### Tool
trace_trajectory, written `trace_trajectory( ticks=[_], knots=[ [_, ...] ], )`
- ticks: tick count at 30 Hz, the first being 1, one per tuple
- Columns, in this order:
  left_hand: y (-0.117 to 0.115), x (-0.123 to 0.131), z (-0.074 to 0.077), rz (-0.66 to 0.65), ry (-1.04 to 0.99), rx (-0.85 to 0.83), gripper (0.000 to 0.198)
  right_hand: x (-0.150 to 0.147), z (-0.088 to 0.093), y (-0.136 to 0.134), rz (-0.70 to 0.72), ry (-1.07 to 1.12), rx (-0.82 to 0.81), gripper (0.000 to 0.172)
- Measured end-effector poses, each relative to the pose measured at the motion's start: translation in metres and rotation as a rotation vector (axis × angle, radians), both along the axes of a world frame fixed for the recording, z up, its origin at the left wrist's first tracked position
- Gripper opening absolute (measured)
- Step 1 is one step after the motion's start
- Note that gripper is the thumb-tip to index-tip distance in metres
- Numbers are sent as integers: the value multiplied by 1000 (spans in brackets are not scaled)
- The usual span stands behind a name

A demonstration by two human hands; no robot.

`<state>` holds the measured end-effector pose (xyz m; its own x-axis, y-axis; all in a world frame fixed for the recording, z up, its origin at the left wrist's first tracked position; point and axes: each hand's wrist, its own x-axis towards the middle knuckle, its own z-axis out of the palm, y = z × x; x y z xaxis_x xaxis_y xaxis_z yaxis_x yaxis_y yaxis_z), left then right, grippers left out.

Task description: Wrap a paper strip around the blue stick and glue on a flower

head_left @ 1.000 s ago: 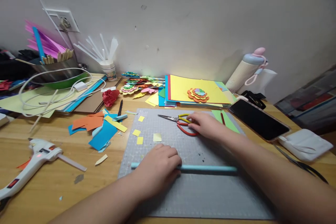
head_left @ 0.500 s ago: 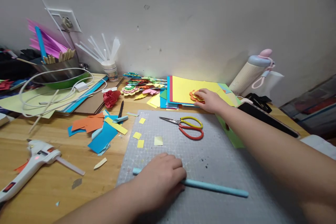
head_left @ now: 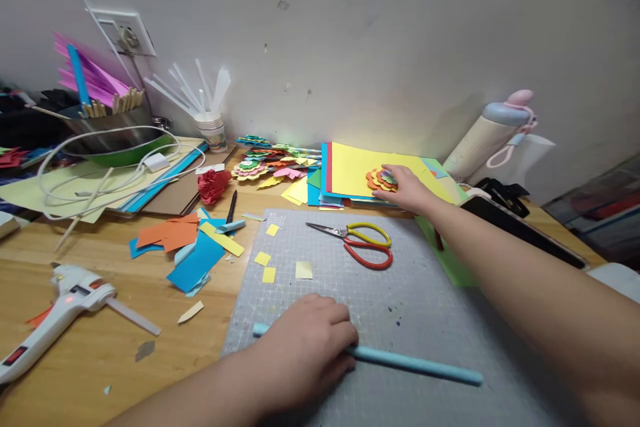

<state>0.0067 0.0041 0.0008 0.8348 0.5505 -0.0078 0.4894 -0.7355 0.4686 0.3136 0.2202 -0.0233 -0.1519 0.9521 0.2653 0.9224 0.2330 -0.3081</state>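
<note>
My left hand (head_left: 310,347) is closed over a light-blue paper tube (head_left: 417,365) lying across the grey cutting mat (head_left: 350,307); the tube's middle is hidden beneath my palm. At the back, my right hand (head_left: 407,188) has its thumb and fingers around the right side of a layered paper flower (head_left: 379,180), orange and yellow with a purple-green centre. That flower rests on the yellow sheet (head_left: 355,163) topping a stack of coloured paper. Between the hands, scissors (head_left: 357,240) with one yellow and one red handle lie on the mat, blades pointing left.
Small yellow squares (head_left: 269,274) dot the mat's left part. A glue gun (head_left: 65,307), paper scraps (head_left: 195,267) and a red paper flower (head_left: 213,185) lie leftward. More flowers (head_left: 275,163), a cup of glue sticks (head_left: 212,130) and a bottle (head_left: 483,137) stand along the wall.
More of the paper flower shows now, including its purple-green centre, as my right hand has shifted slightly right. My left hand stays on the paper tube. The view has turned a little left.
</note>
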Motion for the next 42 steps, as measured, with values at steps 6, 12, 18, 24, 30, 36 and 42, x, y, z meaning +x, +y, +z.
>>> trace_trajectory(
  ticks=[6, 12, 18, 24, 30, 36, 42],
  knots=[
    [0, -1, -2, 10, 6, -20, 10, 2, -2, 13, -249, 198, 17, 47],
    [0, -1, -2, 17, -2, -25, 11, 8, 14, 31, -495, 463, 134, 34],
    [1, 0, -2, 15, 0, -14, 10, 0, 16, 27, -445, 520, 225, 38],
    [1, 0, -1, 12, 4, -11, 9, -31, 3, 4, -225, 280, 184, 62],
    [0, 1, 0, 11, -2, -13, 9, -58, -7, -4, -107, 53, 145, 58],
    [0, 0, -1, 6, 2, 2, 11, -42, -4, 3, -150, -5, 168, 47],
    [0, 0, -1, 10, 3, -5, 10, -26, 8, -8, 170, -120, 172, 47]
  ],
)
